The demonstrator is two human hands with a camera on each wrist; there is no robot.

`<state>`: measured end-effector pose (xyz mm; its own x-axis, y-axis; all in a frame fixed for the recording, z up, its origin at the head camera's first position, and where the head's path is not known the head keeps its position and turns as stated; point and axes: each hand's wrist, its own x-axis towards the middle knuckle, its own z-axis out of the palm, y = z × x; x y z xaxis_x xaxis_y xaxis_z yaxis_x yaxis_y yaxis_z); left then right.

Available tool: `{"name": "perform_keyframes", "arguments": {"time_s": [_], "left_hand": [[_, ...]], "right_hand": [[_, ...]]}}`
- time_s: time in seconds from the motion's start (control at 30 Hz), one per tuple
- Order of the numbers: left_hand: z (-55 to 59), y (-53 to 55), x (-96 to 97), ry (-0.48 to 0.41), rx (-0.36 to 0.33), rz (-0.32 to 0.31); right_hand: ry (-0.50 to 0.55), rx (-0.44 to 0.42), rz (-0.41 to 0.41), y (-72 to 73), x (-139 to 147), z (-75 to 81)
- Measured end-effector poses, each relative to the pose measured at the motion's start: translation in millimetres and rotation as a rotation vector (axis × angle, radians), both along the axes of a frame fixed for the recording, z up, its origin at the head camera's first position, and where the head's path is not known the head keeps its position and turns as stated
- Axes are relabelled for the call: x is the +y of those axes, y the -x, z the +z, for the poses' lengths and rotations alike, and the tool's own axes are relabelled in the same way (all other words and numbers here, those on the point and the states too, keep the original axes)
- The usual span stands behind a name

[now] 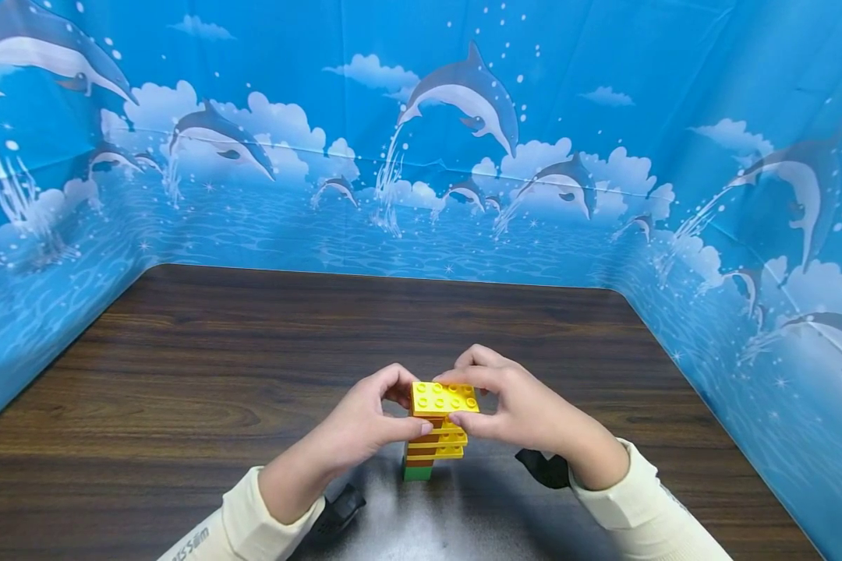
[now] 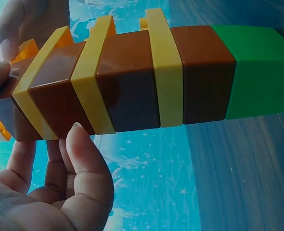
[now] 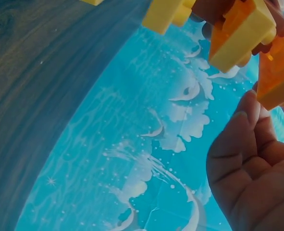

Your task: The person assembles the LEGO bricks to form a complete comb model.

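A tower of toy building bricks stands on the dark wooden table. A green brick [image 2: 262, 72] forms its base, and brown bricks [image 2: 132, 91] alternate with flat yellow plates [image 2: 168, 72] above. Those plates stick out to the right of the brown column in the head view. On top lies a studded yellow plate [image 1: 443, 399]. My left hand [image 1: 365, 421] holds the tower's upper part from the left, thumb in front and fingers behind. From the right, my right hand [image 1: 519, 403] pinches the top plate's right end between thumb and fingers.
The dark wood-grain table [image 1: 252, 335] extends behind and to both sides of the tower. A blue curtain [image 1: 288, 218] printed with dolphins borders it at the back and sides. Dark wrist devices [image 1: 340, 510] sit at both cream sleeves.
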<state>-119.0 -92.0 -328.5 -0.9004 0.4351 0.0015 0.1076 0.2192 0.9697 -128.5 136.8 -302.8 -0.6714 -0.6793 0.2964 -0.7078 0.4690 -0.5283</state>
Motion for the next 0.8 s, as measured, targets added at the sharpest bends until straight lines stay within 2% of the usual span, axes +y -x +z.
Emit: {"name": "perform_keyframes", "arguments": {"time_s": [0.37, 0.8], "left_hand": [[-0.4, 0.3, 0.0, 0.009, 0.002, -0.006], [1.7, -0.4, -0.5, -0.017, -0.014, -0.017]], "right_hand": [[-0.036, -0.055, 0.01, 1.5, -2.5, 7.1], [-0.07, -0.063, -0.014, 0.8, -4.2, 7.3]]}}
